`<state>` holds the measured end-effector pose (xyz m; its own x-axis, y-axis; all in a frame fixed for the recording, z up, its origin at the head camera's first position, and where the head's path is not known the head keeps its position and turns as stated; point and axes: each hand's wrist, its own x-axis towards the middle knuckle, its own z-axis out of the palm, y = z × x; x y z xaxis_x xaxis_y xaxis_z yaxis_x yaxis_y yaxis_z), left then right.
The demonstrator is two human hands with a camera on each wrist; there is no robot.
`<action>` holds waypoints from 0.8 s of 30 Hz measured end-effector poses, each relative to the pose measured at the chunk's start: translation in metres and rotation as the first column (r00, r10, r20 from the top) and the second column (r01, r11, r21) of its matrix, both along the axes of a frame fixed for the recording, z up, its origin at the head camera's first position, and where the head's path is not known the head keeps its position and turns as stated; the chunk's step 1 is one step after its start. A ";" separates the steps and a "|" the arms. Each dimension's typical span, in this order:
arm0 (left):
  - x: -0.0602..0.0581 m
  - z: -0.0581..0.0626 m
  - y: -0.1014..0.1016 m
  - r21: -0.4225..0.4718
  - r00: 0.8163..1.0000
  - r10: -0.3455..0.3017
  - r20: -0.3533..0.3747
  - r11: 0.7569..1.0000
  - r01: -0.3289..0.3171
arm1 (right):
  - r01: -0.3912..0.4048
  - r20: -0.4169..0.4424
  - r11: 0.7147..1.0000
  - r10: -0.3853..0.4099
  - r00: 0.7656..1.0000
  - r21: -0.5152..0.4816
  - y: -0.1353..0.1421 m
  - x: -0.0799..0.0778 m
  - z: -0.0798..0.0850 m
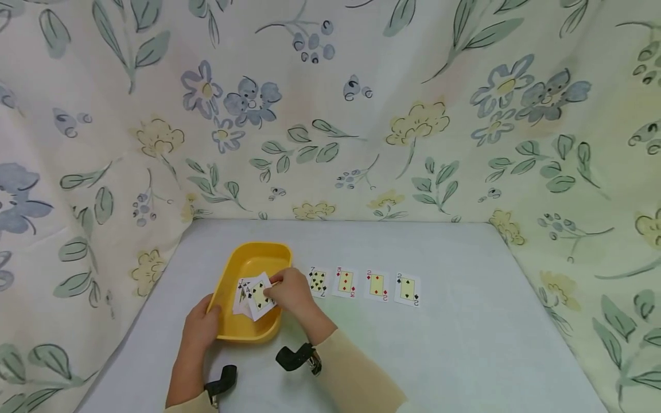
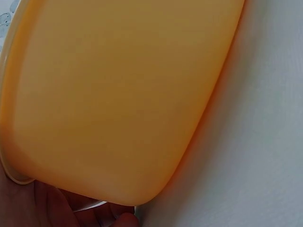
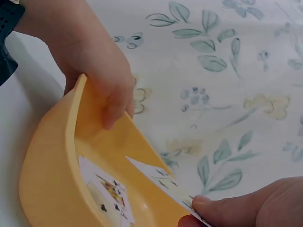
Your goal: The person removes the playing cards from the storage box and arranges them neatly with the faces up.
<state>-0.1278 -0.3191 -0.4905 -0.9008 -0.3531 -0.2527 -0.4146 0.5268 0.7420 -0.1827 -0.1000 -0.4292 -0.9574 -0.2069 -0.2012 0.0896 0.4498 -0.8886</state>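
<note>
My left hand grips the left rim of a yellow plastic basin, thumb over the inside and fingers beneath the outer wall. The left wrist view is mostly filled by the basin's outer side. Over the basin, my right hand pinches a playing card by its edge between thumb and forefinger. Black pips on a pale yellow panel mark this card. Below it in the basin lie a jack card and another black-suited card, overlapping each other.
Right of the basin, several cards lie face up in a row: a black seven, a red diamond card, the two of diamonds and a black two. A floral cloth hangs behind the white table.
</note>
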 end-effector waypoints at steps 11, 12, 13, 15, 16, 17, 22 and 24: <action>0.000 0.001 0.003 0.008 1.000 0.012 0.006 1.000 -0.012 | 0.077 0.071 0.992 -0.070 0.995 -0.102 0.042 0.002 -0.012; 0.000 0.001 0.003 0.005 1.000 0.012 0.007 1.000 -0.012 | 0.083 0.071 0.991 -0.076 0.995 -0.104 0.046 0.002 -0.014; 0.000 0.001 0.003 0.002 1.000 0.011 0.008 1.000 -0.011 | 0.091 0.077 0.990 -0.082 0.994 -0.110 0.050 0.003 -0.016; 0.000 0.001 0.002 0.000 1.000 0.013 0.013 1.000 -0.013 | 0.101 0.089 0.988 -0.092 0.992 -0.113 0.057 0.003 -0.021; 0.000 0.001 0.002 -0.003 1.000 0.015 0.016 1.000 -0.015 | 0.108 0.094 0.988 -0.097 0.991 -0.114 0.061 0.004 -0.024; 0.000 0.002 0.002 -0.003 1.000 0.013 0.016 1.000 -0.013 | 0.114 0.102 0.987 -0.103 0.989 -0.114 0.064 0.004 -0.027; 0.000 0.002 0.002 0.000 1.000 0.009 0.012 1.000 -0.009 | 0.155 0.123 0.984 -0.144 0.982 -0.087 0.083 0.006 -0.038; 0.000 0.002 0.002 0.005 1.000 0.009 0.015 1.000 -0.009 | 0.165 0.137 0.983 -0.154 0.979 -0.076 0.089 0.008 -0.042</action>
<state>-0.1281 -0.3169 -0.4884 -0.8936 -0.3601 -0.2679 -0.4306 0.5194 0.7381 -0.1746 -0.0109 -0.4707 -0.9463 -0.0759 -0.3142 0.2712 0.3426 -0.8995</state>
